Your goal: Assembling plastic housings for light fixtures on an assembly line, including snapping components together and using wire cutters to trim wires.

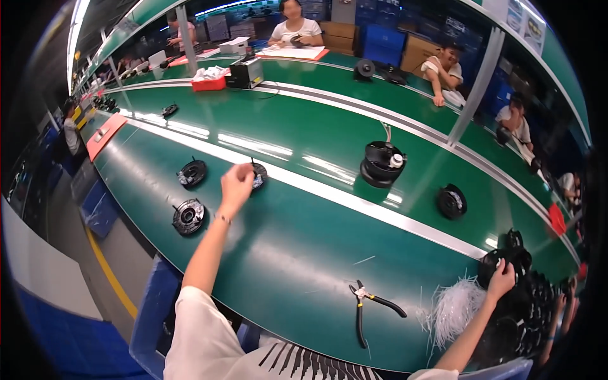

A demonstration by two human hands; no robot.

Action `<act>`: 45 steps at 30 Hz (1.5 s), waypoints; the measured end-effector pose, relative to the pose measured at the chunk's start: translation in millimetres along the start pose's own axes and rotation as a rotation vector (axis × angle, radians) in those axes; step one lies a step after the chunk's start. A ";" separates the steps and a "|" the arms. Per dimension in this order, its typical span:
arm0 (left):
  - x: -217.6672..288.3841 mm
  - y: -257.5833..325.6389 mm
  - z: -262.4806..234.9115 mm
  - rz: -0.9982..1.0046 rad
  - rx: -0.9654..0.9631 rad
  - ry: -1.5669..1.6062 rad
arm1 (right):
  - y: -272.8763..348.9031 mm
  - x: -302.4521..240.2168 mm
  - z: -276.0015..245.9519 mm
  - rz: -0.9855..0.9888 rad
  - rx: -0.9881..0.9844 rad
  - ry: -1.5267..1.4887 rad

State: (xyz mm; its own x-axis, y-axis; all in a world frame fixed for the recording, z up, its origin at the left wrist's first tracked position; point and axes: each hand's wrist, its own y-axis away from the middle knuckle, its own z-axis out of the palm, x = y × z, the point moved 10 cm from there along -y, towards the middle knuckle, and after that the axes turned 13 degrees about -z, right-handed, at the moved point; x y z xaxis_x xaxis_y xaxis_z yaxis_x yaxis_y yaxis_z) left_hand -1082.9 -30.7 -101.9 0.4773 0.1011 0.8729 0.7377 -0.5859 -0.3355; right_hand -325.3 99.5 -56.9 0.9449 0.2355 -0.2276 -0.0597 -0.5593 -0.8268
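Note:
My left hand [236, 183] reaches out over the green workbench [291, 253] and its fingers close on a round black coil part [258, 175] near the silver strip. Two more round black parts [192, 173] [188, 216] lie to its left. My right hand [502, 280] rests far right on a black round part [510, 256] at the edge of a heap of similar black parts. A bunch of white cable ties [456, 307] lies just left of that hand. Black-handled pliers [367, 304] lie on the bench between my arms.
A taller black motor-like assembly [381, 163] with a white plug stands past the silver strip, and a flat black disc [451, 201] lies right of it. Other people sit at the far side. A red tray [209, 80] and a black box [246, 73] stand far back.

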 end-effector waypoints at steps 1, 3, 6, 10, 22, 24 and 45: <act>-8.7 -18.8 -14.7 0.005 0.049 -0.278 | -5.2 -32.2 -5.5 -0.033 0.042 -0.067; -35.6 -52.9 -16.7 0.097 0.150 -0.631 | -11.3 -99.3 1.9 -0.141 -0.073 -0.322; -71.8 -67.9 -1.6 -0.242 -0.065 -0.670 | 16.1 -234.4 17.8 -0.472 -0.285 -0.518; -87.4 -59.6 -6.9 -0.261 0.048 -0.456 | 77.4 -316.6 51.5 -0.616 -0.669 -0.767; -32.4 89.4 92.5 -0.538 -0.658 0.789 | 111.3 -310.4 119.3 -0.466 -0.971 -0.235; -18.0 110.0 117.1 -0.621 -0.749 0.834 | 116.4 -303.5 126.2 -0.332 -1.031 -0.341; 62.2 218.2 162.1 -0.769 -0.829 1.120 | 130.7 -352.3 81.3 0.340 -0.585 -1.420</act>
State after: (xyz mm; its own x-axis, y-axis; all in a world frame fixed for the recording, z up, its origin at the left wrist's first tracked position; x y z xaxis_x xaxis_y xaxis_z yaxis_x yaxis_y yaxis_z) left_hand -814.9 -21.9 -178.3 -0.7237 0.1690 0.6691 -0.0046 -0.9707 0.2402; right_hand -692.1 8.0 -126.6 -0.1687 0.3768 -0.9108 0.2480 -0.8781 -0.4092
